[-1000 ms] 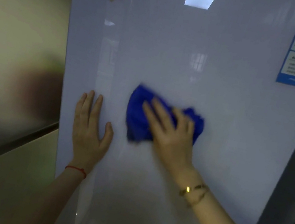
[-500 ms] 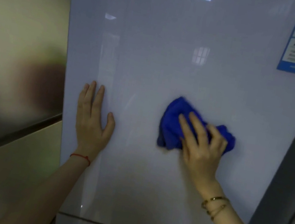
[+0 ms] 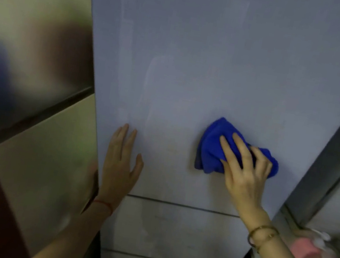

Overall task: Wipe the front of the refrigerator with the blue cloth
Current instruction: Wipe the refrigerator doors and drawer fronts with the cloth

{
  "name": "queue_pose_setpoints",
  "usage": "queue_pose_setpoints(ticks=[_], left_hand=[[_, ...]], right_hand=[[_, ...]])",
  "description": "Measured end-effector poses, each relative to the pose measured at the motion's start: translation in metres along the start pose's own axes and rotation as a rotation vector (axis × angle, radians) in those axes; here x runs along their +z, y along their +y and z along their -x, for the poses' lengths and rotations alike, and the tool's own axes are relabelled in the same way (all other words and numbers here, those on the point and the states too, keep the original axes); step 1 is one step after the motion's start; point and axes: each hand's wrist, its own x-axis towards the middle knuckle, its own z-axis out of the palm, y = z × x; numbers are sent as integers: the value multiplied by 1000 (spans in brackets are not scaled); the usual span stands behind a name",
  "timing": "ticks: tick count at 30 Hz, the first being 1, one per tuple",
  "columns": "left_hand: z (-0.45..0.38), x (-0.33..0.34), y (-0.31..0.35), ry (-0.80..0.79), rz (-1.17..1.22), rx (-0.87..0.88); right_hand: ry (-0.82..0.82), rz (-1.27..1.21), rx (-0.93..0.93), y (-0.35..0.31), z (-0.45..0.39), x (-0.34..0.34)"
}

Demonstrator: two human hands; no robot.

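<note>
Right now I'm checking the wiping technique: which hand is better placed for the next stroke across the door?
Right. The right hand already presses the blue cloth against the refrigerator door. The left hand lies flat and empty near the door's left edge, seemingly bracing.

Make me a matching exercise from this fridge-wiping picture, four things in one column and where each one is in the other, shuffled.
Things:
1. left hand
2. blue cloth
3. red string
4. gold bracelet

Places:
A. on the right wrist
B. flat on the refrigerator door, near its left edge
C. on the left wrist
D. under the right hand

Pairs: 1-B, 2-D, 3-C, 4-A
</note>
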Motion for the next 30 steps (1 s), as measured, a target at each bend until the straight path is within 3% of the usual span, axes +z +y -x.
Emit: queue_pose_setpoints(ticks=[6,11,17,25,28,30], left_hand=[[39,25,-22,29,-13,-6],[99,55,-66,105,-39,65],[197,102,-114,203,8,70],[296,173,-187,291,39,56],[308,191,-204,337,49,99],[310,197,-209,350,75,111]], right_hand=[[75,-3,-2,-74,2,73],[77,-19,-196,-86,100,90],[70,-123,-48,-103,197,103],[142,-16,-257,-198,325,179],[150,25,-331,-198,381,192],[190,17,-259,-188,380,188]])
